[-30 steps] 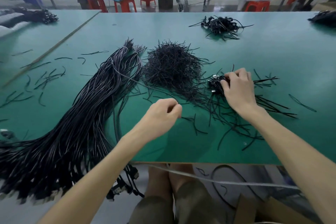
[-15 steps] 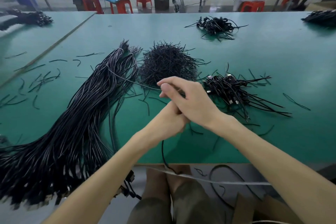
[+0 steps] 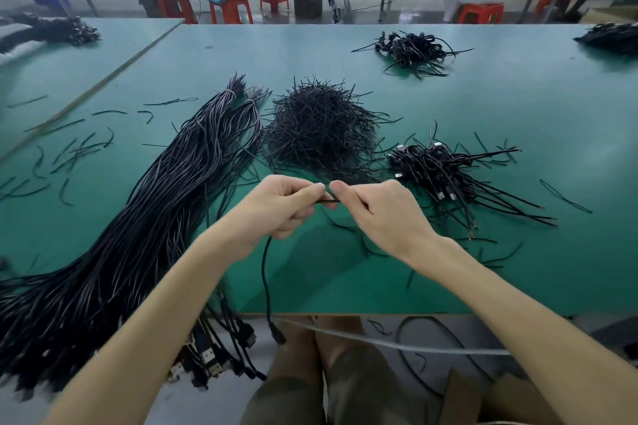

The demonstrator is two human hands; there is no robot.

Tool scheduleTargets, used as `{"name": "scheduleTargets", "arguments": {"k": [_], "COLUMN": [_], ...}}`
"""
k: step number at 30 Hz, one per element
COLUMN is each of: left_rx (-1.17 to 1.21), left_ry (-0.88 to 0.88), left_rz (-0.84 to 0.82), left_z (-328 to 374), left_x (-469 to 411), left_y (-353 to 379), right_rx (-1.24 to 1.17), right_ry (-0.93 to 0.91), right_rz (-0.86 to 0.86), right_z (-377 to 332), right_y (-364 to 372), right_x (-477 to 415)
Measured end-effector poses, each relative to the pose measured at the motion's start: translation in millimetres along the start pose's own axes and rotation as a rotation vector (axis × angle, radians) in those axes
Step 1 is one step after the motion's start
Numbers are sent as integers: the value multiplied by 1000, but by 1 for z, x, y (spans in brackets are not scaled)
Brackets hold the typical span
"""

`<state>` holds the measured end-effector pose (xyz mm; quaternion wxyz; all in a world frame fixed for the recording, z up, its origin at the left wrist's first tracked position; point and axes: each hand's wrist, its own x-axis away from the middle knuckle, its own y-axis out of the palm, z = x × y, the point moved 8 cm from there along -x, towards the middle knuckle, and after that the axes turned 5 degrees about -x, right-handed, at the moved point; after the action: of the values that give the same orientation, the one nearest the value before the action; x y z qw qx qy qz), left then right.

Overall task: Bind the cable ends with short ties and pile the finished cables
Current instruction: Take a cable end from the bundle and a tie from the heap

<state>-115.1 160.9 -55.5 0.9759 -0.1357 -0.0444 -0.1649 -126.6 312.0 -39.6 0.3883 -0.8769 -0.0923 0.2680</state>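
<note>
Black cable (image 3: 265, 272), pinched by left hand (image 3: 276, 207) and right hand (image 3: 383, 214), hangs over table edge (image 3: 379, 313)

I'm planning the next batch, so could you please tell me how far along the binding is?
Done: a small pile of bound cables beside the tie heap. In hand: left hand and right hand pinch one cable. Left: the larger cable bundle, likely most of it.

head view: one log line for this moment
left hand holds cable | right hand pinches same cable | finished pile at right | tie heap behind hands
</note>
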Motion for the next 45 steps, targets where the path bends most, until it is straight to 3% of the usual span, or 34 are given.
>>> {"name": "scheduleTargets", "arguments": {"k": [5,8,16,24,31,40,43,45], "left_rx": [203,507,1060,904,1076,972,1013,1140], "left_ry": [31,29,114,85,104,85,164,213], "left_rz": [-86,-62,81,226,73,29,-101,-341], "left_z": [-15,-29,-53,-63,-59,-59,-49,-32], "left_x": [2,3,4,-4,0,2,6,14], "left_y": [-31,-53,-78,-75,-66,-59,-54,-40], "right_rx": [2,-50,146,357,368,363,361,347], "right_ry": [6,68,27,22,31,48,56,54], "right_rz": [81,114,-39,-134,-161,-144,-150,-143], "right_z": [16,33,37,35,31,30,30,32], "right_y": [-9,-9,11,22,24,22,23,23], "right_x": [16,25,34,35,35,35,35,34]}}
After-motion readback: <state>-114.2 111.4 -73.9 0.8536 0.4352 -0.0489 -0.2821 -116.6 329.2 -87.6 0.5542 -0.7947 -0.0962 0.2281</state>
